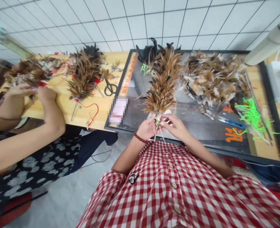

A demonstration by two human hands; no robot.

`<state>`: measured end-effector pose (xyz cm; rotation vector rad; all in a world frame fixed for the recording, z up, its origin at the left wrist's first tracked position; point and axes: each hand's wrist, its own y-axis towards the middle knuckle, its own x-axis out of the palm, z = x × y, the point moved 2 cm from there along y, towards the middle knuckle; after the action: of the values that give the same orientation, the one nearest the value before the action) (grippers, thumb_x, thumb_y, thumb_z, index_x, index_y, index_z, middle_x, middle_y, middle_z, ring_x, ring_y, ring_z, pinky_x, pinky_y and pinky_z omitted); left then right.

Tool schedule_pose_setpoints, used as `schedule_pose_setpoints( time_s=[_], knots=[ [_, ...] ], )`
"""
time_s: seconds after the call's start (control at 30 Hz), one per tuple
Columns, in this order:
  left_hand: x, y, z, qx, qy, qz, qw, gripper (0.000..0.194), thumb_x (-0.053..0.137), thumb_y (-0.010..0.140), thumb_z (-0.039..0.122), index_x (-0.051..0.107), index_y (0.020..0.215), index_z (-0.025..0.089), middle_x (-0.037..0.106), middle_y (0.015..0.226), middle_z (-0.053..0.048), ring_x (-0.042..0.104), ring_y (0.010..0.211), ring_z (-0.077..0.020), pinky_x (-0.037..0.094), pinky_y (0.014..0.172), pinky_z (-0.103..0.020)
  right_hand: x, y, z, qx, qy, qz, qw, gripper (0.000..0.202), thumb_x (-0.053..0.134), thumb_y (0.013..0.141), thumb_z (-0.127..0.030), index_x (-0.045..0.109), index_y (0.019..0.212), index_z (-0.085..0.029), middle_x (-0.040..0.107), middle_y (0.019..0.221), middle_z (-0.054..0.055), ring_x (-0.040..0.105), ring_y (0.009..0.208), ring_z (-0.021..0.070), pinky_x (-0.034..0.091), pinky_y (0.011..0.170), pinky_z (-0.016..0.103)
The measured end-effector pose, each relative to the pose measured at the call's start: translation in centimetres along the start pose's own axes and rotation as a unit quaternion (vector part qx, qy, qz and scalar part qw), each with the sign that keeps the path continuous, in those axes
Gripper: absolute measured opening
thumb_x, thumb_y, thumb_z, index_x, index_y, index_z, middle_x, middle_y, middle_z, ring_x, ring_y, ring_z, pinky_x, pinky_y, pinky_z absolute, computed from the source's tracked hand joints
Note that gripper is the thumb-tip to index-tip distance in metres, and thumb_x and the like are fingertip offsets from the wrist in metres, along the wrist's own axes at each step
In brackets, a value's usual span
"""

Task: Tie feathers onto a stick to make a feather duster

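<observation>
A feather duster (162, 91) of brown feathers, darker at the far end, lies pointing away from me. My left hand (146, 129) is closed around its lower end, where a thin stick (155, 135) sticks out toward me. My right hand (175, 126) pinches the same spot from the other side, at the pale feather quills and a bit of green string (158, 122). Whether its fingertips hold string or a quill is too small to tell. A bunch of black feathers (146, 55) tied with green string lies just beyond, on the left.
On the black-framed board (189, 117) lie loose feathers (213, 79), blue-handled snips (232, 122), green strings (250, 114) and a rod (253, 95). A pale bottle (268, 41) stands behind. At left are black scissors (110, 87), another duster (84, 76) and a co-worker's hands (46, 95).
</observation>
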<state>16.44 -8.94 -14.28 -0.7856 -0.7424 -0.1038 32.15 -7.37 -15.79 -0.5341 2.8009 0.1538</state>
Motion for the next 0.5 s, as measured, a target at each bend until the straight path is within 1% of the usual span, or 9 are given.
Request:
schedule_pose_setpoints(
  time_s=[0.03,0.07,0.1,0.13,0.2,0.3,0.4,0.47,0.5],
  knots=[
    [0.2,0.1,0.1,-0.011,-0.002,0.002,1.0,0.029,0.065,0.093,0.041,0.061,0.085,0.014,0.052,0.063,0.001,0.042,0.046,-0.0041,0.031,0.041,-0.014,-0.3,-0.3,0.2,-0.004,-0.001,-0.002,1.0,0.042,0.066,0.09,-0.054,0.065,0.116,-0.022,0.069,0.115,0.01,0.066,0.096,0.0193,0.055,0.083,0.035],
    [0.3,0.1,0.1,-0.005,0.005,0.014,1.0,0.03,0.065,0.093,0.042,0.06,0.084,0.013,0.045,0.059,0.004,0.033,0.042,-0.0021,0.022,0.038,-0.013,-0.6,-0.6,0.5,0.0,0.011,0.001,1.0,0.043,0.066,0.09,-0.054,0.065,0.119,-0.022,0.069,0.117,0.01,0.066,0.095,0.0186,0.055,0.083,0.035],
    [0.5,0.2,-0.1,0.015,0.021,0.031,0.999,0.031,0.066,0.093,0.042,0.059,0.084,0.013,0.04,0.058,0.007,0.027,0.04,-0.0009,0.016,0.038,-0.013,-0.9,-0.9,0.8,0.012,0.03,0.011,0.999,0.047,0.066,0.09,-0.056,0.063,0.122,-0.022,0.068,0.119,0.011,0.066,0.094,0.018,0.055,0.084,0.035],
    [0.6,0.2,-0.4,0.044,0.041,0.046,0.997,0.032,0.068,0.091,0.044,0.057,0.084,0.014,0.038,0.057,0.008,0.023,0.039,-0.0003,0.014,0.038,-0.012,-1.2,-1.2,1.2,0.029,0.053,0.026,0.998,0.051,0.066,0.089,-0.057,0.06,0.126,-0.023,0.068,0.121,0.011,0.066,0.094,0.0175,0.056,0.085,0.035],
    [0.8,0.4,-1.4,0.113,0.079,0.067,0.988,0.04,0.075,0.083,0.05,0.054,0.086,0.016,0.04,0.057,0.009,0.025,0.04,-0.0001,0.014,0.039,-0.012,-1.8,-1.6,1.8,0.057,0.095,0.048,0.993,0.056,0.069,0.087,-0.059,0.057,0.128,-0.023,0.067,0.122,0.011,0.066,0.097,0.0176,0.056,0.09,0.036],
    [1.3,0.5,-3.1,0.192,0.112,0.066,0.973,0.055,0.083,0.069,0.061,0.051,0.087,0.019,0.045,0.058,0.009,0.027,0.041,-0.0004,0.015,0.04,-0.013,-2.4,-1.5,1.7,0.065,0.143,0.042,0.987,0.053,0.072,0.084,-0.062,0.06,0.117,-0.022,0.069,0.115,0.01,0.066,0.102,0.0189,0.054,0.096,0.037],
    [1.8,0.5,-3.9,0.251,0.132,0.073,0.956,0.06,0.083,0.064,0.065,0.053,0.088,0.019,0.047,0.058,0.009,0.029,0.042,-0.0012,0.016,0.04,-0.015,-2.6,-0.7,0.3,0.05,0.196,0.046,0.978,0.054,0.074,0.078,-0.068,0.064,0.103,-0.022,0.071,0.103,0.007,0.066,0.1,0.02,0.054,0.095,0.037],
    [2.2,0.3,-4.0,0.271,0.146,0.065,0.949,0.06,0.084,0.064,0.064,0.054,0.089,0.019,0.05,0.06,0.008,0.031,0.043,-0.0015,0.018,0.04,-0.016,-2.5,0.2,-1.0,0.055,0.236,0.068,0.968,0.056,0.075,0.073,-0.072,0.065,0.096,-0.022,0.071,0.094,0.005,0.066,0.093,0.0204,0.056,0.091,0.037],
    [2.5,0.2,-3.9,0.271,0.153,0.051,0.949,0.061,0.084,0.063,0.065,0.054,0.09,0.019,0.053,0.063,0.007,0.032,0.043,-0.0014,0.019,0.04,-0.016,-2.4,0.7,-1.6,0.061,0.248,0.076,0.964,0.056,0.076,0.072,-0.073,0.065,0.092,-0.022,0.071,0.089,0.005,0.066,0.089,0.0206,0.057,0.088,0.037]
  ],
)
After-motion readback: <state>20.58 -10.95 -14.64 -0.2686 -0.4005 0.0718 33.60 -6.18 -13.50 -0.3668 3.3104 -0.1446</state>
